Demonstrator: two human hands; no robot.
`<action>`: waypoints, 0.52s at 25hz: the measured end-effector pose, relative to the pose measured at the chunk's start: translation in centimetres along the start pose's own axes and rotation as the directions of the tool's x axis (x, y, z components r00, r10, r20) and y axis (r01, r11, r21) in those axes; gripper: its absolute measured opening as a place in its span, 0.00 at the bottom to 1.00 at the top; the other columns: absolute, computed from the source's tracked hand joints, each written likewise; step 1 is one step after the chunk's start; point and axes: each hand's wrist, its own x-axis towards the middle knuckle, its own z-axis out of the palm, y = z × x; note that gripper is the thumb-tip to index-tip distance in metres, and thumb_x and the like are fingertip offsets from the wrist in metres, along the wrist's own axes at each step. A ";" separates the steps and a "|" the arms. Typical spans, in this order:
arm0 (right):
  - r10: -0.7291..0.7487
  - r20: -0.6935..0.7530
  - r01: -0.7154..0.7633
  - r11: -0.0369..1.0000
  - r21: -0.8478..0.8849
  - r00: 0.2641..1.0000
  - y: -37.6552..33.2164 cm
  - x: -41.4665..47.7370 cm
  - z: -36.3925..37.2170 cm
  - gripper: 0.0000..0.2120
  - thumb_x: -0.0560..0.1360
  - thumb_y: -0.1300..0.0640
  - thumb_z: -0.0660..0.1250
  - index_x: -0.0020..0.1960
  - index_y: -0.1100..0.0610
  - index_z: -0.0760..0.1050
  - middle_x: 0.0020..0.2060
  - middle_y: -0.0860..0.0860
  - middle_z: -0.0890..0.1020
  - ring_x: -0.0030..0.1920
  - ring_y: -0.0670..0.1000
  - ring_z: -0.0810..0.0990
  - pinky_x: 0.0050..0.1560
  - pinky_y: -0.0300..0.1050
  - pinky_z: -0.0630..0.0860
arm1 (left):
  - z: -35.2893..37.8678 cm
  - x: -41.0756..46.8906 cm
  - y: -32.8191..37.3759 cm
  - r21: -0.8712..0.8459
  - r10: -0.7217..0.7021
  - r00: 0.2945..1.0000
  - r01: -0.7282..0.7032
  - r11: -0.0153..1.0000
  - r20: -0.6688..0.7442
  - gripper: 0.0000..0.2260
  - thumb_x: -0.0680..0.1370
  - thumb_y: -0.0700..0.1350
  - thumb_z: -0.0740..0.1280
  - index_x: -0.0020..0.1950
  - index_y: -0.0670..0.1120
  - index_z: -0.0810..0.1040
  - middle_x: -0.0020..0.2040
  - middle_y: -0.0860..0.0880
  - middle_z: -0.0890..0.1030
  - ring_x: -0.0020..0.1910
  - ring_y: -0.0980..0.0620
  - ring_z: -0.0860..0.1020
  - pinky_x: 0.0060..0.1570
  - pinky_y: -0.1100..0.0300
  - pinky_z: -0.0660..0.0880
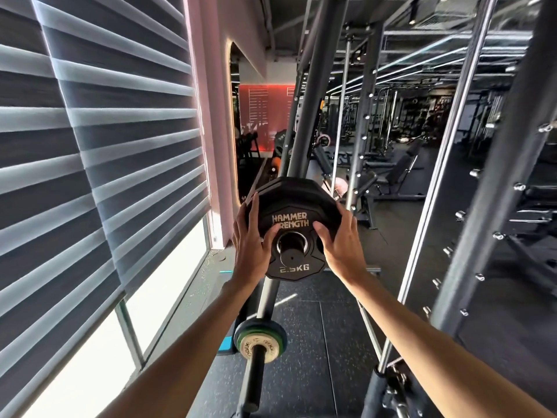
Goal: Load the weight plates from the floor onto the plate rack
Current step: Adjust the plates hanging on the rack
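Left hand [250,236]: on the plate's rim at 9 o'clock, fingers lying up along the edge, thumb pressed on the face beside the hole.
Right hand [339,239]: opposite it at 3 o'clock, fingers wrapped over the rim, thumb on the face. My hands are apart, with the plate clamped between them.
2.5 kg Hammer Strength plate [294,200]: dead ahead at 12 o'clock, face toward me, its hole threaded on the storage peg.
Storage peg [291,255]: the capped end pokes out through the hole. Its long axis runs from the rack upright toward me, 12 to 6.
Coming move: I judge a straight push toward 12 o'clock along that axis to seat the plate. Both hands are equally near, so neither leads.
Risk: uneven pressure could cock the plate on the peg.
Rack upright [313,110]: rises behind the plate at 12 o'clock.
Lower peg [252,378]: at 6 o'clock, carrying a green plate [282,339] and a small Rogue plate [249,346].
Floor [316,342]: dark rubber, below everything.
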 end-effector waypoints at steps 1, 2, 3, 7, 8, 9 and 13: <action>0.008 -0.007 -0.008 1.000 -0.001 1.000 0.1 -0.1 0.2 0.32 0.80 0.43 0.63 0.76 0.57 0.59 0.70 0.56 0.68 0.71 0.53 0.66 0.66 0.41 0.66 | 0.1 -0.1 -0.1 -0.001 0.002 1.000 -0.002 1.000 -0.006 0.32 0.80 0.66 0.53 0.81 0.56 0.51 0.78 0.48 0.59 0.77 0.47 0.58 0.72 0.36 0.61; 0.014 -0.015 -0.014 1.000 0.002 1.000 0.2 -0.1 0.5 0.33 0.79 0.41 0.63 0.76 0.57 0.58 0.70 0.57 0.67 0.70 0.54 0.67 0.67 0.43 0.68 | 0.2 -0.2 -0.2 -0.002 0.004 1.000 -0.004 1.000 -0.012 0.32 0.80 0.65 0.53 0.81 0.55 0.51 0.78 0.48 0.59 0.77 0.47 0.58 0.72 0.37 0.61; 0.013 -0.028 -0.013 1.000 0.003 1.000 0.3 -0.2 0.7 0.33 0.79 0.39 0.62 0.76 0.57 0.58 0.71 0.57 0.67 0.70 0.55 0.68 0.68 0.47 0.70 | 0.3 -0.2 -0.2 -0.003 0.002 1.000 -0.002 1.000 -0.017 0.32 0.80 0.64 0.54 0.81 0.55 0.51 0.78 0.48 0.59 0.77 0.47 0.58 0.73 0.37 0.61; -0.017 -0.063 0.019 0.999 0.029 0.998 0.8 -0.2 1.3 0.35 0.78 0.33 0.58 0.75 0.55 0.57 0.71 0.57 0.68 0.69 0.55 0.71 0.65 0.54 0.75 | 0.5 -0.2 -0.7 0.016 0.017 0.999 -0.016 1.000 -0.038 0.33 0.81 0.63 0.54 0.81 0.50 0.51 0.79 0.48 0.58 0.77 0.49 0.58 0.75 0.43 0.59; -0.020 -0.075 0.024 0.999 0.044 0.997 0.8 -0.2 1.5 0.35 0.77 0.32 0.57 0.75 0.54 0.57 0.71 0.56 0.68 0.69 0.55 0.71 0.64 0.51 0.75 | 0.6 -0.2 -1.0 0.022 0.031 0.998 -0.030 0.999 -0.052 0.33 0.81 0.63 0.55 0.81 0.49 0.52 0.79 0.48 0.58 0.77 0.50 0.58 0.75 0.43 0.60; -0.022 -0.097 0.028 0.998 0.053 0.995 0.9 -0.2 1.7 0.35 0.77 0.32 0.57 0.75 0.53 0.57 0.70 0.55 0.69 0.68 0.54 0.72 0.63 0.49 0.75 | 0.7 -0.1 -1.2 0.023 0.043 0.997 -0.042 0.999 -0.066 0.32 0.81 0.61 0.56 0.81 0.49 0.53 0.79 0.48 0.58 0.77 0.50 0.58 0.74 0.43 0.62; -0.059 -0.258 0.071 0.997 0.036 0.964 1.6 0.3 3.1 0.33 0.78 0.33 0.57 0.73 0.55 0.62 0.66 0.54 0.72 0.66 0.54 0.73 0.63 0.53 0.75 | 1.5 0.1 -1.9 0.005 0.091 0.986 -0.091 0.996 -0.140 0.31 0.82 0.57 0.59 0.80 0.46 0.57 0.77 0.46 0.61 0.76 0.49 0.60 0.72 0.43 0.66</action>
